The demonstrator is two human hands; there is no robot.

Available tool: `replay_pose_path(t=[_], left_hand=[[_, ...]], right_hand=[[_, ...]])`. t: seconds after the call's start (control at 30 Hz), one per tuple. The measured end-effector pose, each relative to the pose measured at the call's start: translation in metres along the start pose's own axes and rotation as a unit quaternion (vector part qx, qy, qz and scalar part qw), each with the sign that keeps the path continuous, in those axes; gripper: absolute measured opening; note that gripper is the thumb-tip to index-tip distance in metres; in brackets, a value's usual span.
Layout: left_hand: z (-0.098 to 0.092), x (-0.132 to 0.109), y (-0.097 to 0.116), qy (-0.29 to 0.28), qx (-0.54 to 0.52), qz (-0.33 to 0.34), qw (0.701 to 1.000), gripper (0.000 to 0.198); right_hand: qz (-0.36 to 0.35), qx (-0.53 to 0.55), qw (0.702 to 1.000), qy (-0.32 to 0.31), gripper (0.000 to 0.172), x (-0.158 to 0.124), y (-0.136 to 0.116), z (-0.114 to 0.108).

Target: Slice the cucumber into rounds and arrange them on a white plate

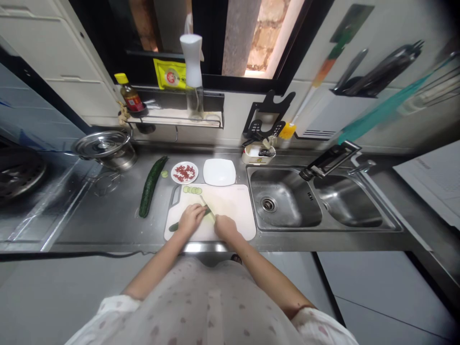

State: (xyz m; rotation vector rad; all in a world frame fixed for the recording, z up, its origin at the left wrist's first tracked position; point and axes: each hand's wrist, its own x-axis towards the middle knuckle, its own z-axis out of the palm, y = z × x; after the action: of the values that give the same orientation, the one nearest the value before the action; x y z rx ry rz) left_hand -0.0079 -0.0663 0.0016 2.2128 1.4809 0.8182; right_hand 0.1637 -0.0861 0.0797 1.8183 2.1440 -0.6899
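- I have the right hand [226,227] clenched round the knife [207,206], its blade slanting forward-left of my grip.
- My left hand [191,220] grasps the cut cucumber [174,226], lying under its fingers.
- Slices [192,190] sit beyond that grip on the cutting board [240,203].
- Whole cucumber [152,187]: to its left.

The white shirt [194,306] is scattered with small dusty-pink marks, some heart-shaped, and has a vertical band [214,314] down its front. The sleeves [319,327] end near the elbows; the left hand [191,218] and right hand [225,227] are bare.
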Motion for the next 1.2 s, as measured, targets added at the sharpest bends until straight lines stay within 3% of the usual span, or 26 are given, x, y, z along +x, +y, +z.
replay_pose_path(t=[0.2, 0.6, 1.2], left_hand=[[0.001, 0.0, 0.0, 0.002, -0.004, -0.004, 1.0, 0.024], [0.002, -0.001, 0.0, 0.004, -0.002, 0.0, 1.0, 0.024], [-0.003, -0.001, 0.006, 0.001, -0.013, -0.009, 1.0, 0.023]], right_hand=[[0.0, -0.008, 1.0, -0.016, 0.03, -0.012, 0.007, 0.003], [-0.007, 0.005, 1.0, 0.006, 0.032, 0.006, 0.001, 0.003], [-0.011, 0.007, 1.0, 0.001, 0.031, 0.006, 0.005, 0.008]])
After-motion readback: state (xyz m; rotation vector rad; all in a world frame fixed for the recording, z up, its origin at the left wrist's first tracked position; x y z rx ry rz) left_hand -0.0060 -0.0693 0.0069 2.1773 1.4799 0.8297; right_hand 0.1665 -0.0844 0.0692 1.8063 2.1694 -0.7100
